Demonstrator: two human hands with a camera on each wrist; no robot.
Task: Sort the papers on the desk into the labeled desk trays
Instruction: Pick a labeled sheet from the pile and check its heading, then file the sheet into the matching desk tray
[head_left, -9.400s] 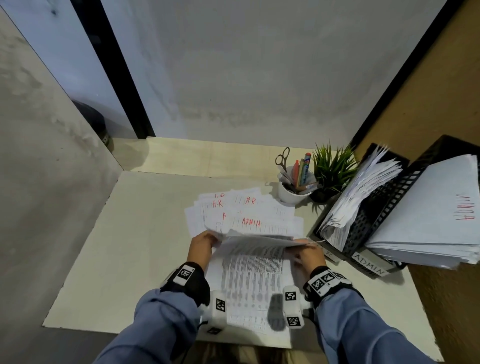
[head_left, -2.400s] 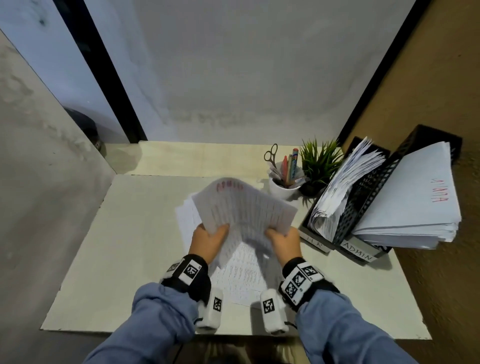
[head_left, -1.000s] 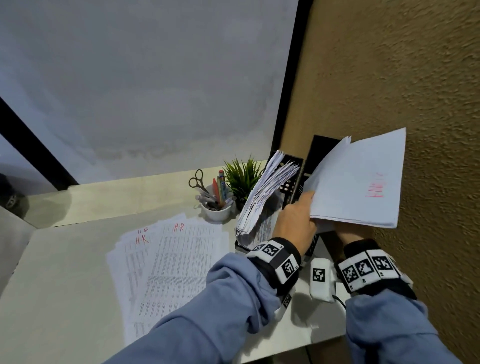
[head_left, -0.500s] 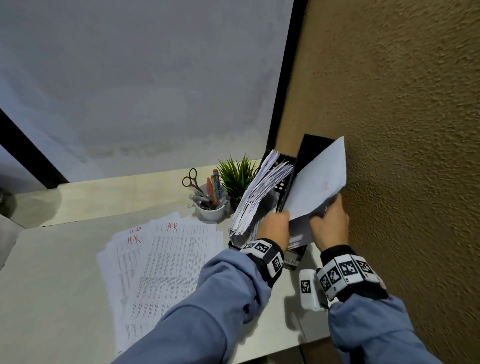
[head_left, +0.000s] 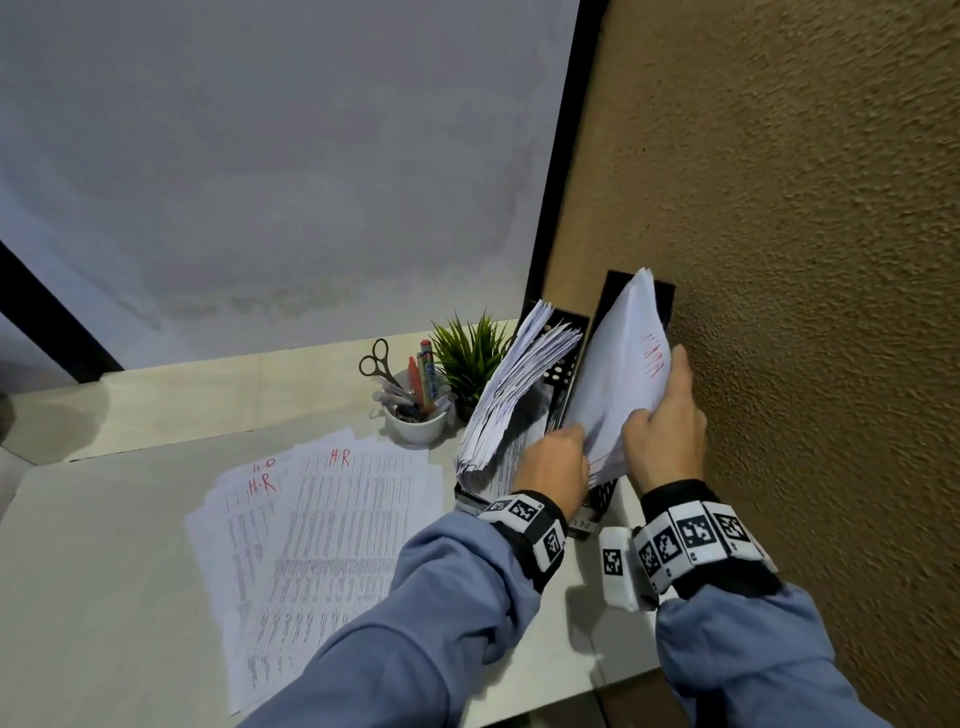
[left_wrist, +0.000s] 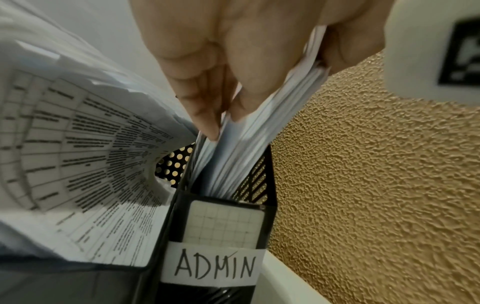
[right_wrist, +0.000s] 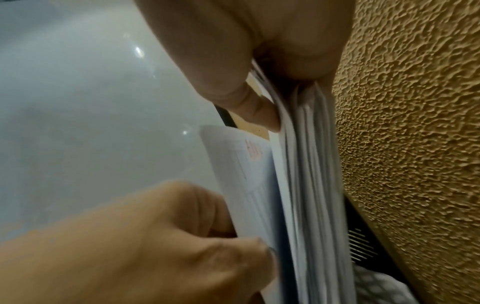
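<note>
A white stack of ADMIN papers, marked in red, stands nearly upright in the black tray labelled ADMIN against the brown wall. My left hand pinches the stack's lower left edge, with its fingertips down between the sheets at the tray mouth. Higher up, my right hand grips the right side of the stack, its thumb pressed on the front sheet. The neighbouring tray holds a fanned pile of printed sheets. Several papers marked HR lie spread on the desk.
A white cup of pens and scissors and a small green plant stand behind the trays. The textured brown wall runs close along the right side of the ADMIN tray. The desk's front edge is near my forearms.
The ADMIN stack has swung from tilted open above the tray to nearly upright inside it. Both hands have come closer together on its lower part.
</note>
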